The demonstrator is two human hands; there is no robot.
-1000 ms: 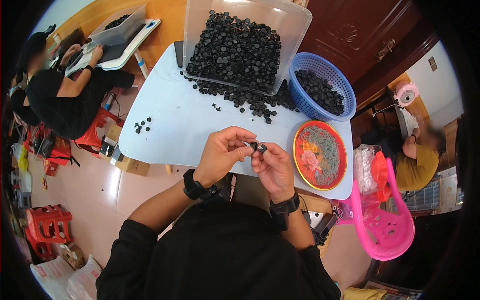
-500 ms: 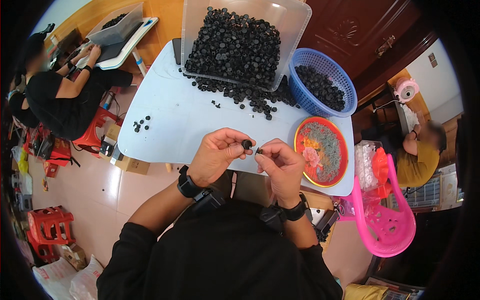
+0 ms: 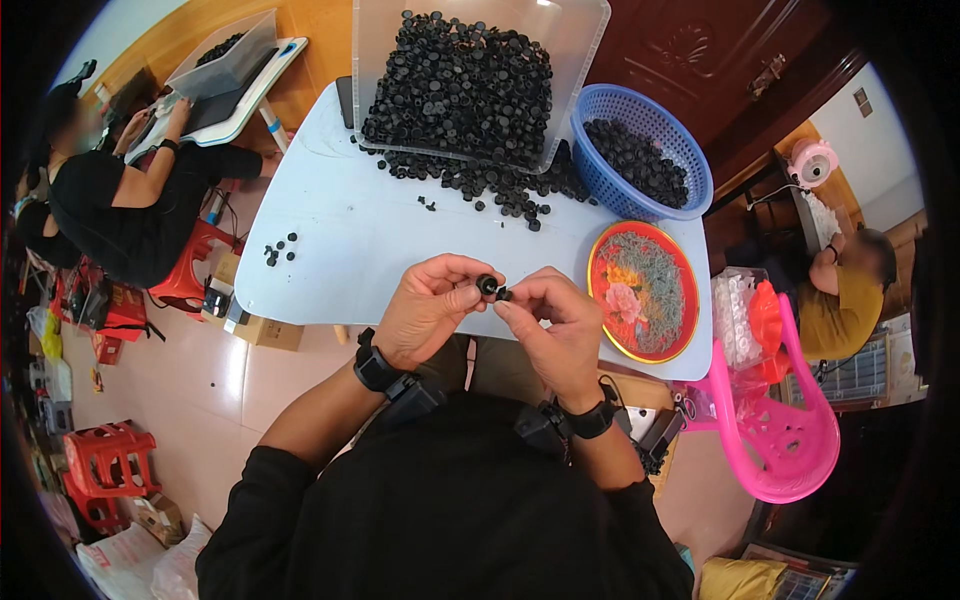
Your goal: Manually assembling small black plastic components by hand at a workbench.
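My left hand pinches a round black plastic cap above the table's near edge. Right beside it, my right hand grips a smaller black plastic piece between thumb and fingers. The two parts meet or nearly touch; whether one sits inside the other cannot be made out. A red tray with a flower print lies to the right of my right hand, holding many thin grey metal pieces, too small to name. A small group of black parts rests on the table to the left.
On the pale blue table, a clear bin of black parts tips toward me, with parts spilled before it. A blue basket holds more. A pink chair stands at right. People sit at both sides; red stools stand lower left.
My right hand has moved left, bringing its small black piece up against the cap in my left hand. The view has shifted slightly.
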